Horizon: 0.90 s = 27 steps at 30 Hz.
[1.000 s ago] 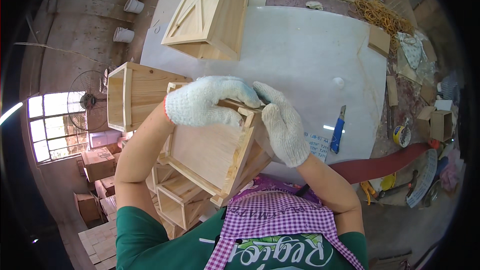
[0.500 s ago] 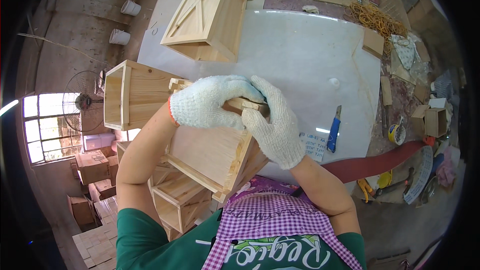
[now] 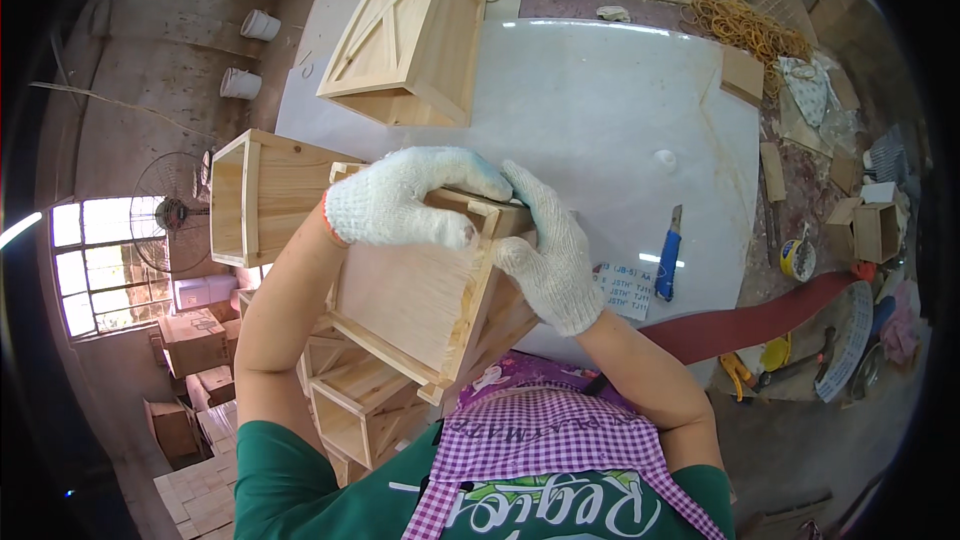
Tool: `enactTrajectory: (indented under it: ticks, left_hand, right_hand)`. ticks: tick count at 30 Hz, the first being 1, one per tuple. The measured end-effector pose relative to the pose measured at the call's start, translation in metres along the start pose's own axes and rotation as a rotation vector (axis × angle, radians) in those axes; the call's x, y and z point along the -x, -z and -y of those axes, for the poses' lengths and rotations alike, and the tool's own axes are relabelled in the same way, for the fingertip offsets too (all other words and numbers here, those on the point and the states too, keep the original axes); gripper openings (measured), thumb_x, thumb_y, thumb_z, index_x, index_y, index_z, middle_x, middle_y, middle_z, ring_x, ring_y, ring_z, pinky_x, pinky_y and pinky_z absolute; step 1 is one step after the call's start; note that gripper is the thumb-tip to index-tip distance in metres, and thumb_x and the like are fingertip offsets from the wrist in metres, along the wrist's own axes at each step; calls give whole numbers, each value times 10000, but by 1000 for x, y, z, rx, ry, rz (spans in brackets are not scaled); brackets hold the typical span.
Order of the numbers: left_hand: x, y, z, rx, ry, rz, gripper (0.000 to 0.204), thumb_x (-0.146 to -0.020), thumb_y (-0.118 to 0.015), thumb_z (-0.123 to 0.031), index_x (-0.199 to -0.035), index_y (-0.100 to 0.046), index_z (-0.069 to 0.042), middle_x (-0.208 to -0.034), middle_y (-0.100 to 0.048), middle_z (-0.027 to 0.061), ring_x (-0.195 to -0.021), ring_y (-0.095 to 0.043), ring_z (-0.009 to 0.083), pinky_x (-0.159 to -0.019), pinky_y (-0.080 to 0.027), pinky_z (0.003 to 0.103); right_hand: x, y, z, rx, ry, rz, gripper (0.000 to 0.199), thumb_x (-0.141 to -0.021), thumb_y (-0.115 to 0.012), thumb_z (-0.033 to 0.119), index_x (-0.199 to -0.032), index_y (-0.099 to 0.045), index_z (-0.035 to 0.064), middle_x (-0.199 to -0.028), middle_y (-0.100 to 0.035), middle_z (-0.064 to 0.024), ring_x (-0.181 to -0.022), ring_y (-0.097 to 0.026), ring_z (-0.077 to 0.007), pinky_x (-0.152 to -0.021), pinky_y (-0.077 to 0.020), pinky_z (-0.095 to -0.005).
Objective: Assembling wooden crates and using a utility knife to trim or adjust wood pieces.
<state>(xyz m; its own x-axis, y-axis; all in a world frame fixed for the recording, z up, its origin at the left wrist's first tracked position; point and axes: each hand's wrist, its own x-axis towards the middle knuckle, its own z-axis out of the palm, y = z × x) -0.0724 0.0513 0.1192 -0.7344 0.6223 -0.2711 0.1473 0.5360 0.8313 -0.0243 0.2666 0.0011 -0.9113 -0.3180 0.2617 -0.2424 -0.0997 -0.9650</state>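
A pale wooden crate (image 3: 395, 310) is tilted in front of me, its flat panel facing up inside a raised frame. My left hand (image 3: 415, 198), in a white knit glove, wraps over the crate's far edge with its thumb on the near side. Gripping the far right corner is my gloved right hand (image 3: 550, 260), its thumb on the frame and its fingers over the outer side. The fingertips of both hands come close together at that corner. A thin dark edge shows beneath them; I cannot tell what it is.
Another crate with a cross-braced side (image 3: 395, 30) stands on the white-topped table (image 3: 600, 90). More crates sit at left (image 3: 285, 195) and below (image 3: 365, 400). A blue utility knife (image 3: 669, 255), a reddish-brown abrasive strip (image 3: 750, 320) and a tangled heap of bands (image 3: 750, 30) lie rightward.
My thumbs have moved apart, baring more of the crate's corner. My left hand has shifted slightly left, and my right thumb now rests lower on the frame.
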Motion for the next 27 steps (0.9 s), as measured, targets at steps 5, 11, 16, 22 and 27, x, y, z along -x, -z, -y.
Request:
enactTrajectory:
  ticks: [5, 11, 16, 22, 27]
  left_hand:
    - [-3, -3, -8, -76, 124, 26, 495, -872, -813, -327, -1220, -666, -7, -1212, -686, 137, -1126, -655, 278, -1015, -495, 398]
    - [-6, -7, -13, -93, 125, 5, 382, -891, -780, -260, -1193, -677, -50, -1176, -693, 114, -1079, -670, 286, -963, -519, 393]
    - [-9, -6, -17, -79, 153, 46, 372, -908, -773, -252, -1181, -657, -28, -1209, -687, 131, -1113, -658, 291, -991, -506, 408]
    - [-7, -8, -17, -46, 146, -3, 382, -897, -797, -286, -1150, -667, -31, -1206, -690, 129, -1113, -660, 291, -991, -508, 410]
    - [-9, -6, -11, -20, 153, -20, 459, -833, -857, -358, -1111, -693, -31, -1205, -695, 128, -1113, -664, 289, -983, -516, 411]
  right_hand:
    - [4, 0, -10, -27, 21, -22, 817, -899, -733, 543, -1453, -508, -14, -1345, -608, -205, -1269, -588, -352, -1091, -455, -431]
    - [6, 0, -18, -90, 24, -28, 802, -891, -741, 539, -1437, -529, -10, -1368, -603, -203, -1283, -584, -354, -1096, -451, -435]
    - [6, 3, -22, -59, 12, -7, 828, -905, -712, 571, -1450, -515, -20, -1348, -616, -206, -1271, -591, -360, -1116, -428, -447]
    - [8, 5, -39, -7, 22, 30, 776, -865, -759, 533, -1407, -559, 15, -1345, -619, -176, -1282, -569, -368, -1126, -419, -456]
    - [12, 10, -54, 0, -50, 83, 739, -855, -769, 520, -1383, -584, 36, -1340, -627, -156, -1293, -558, -361, -1130, -414, -457]
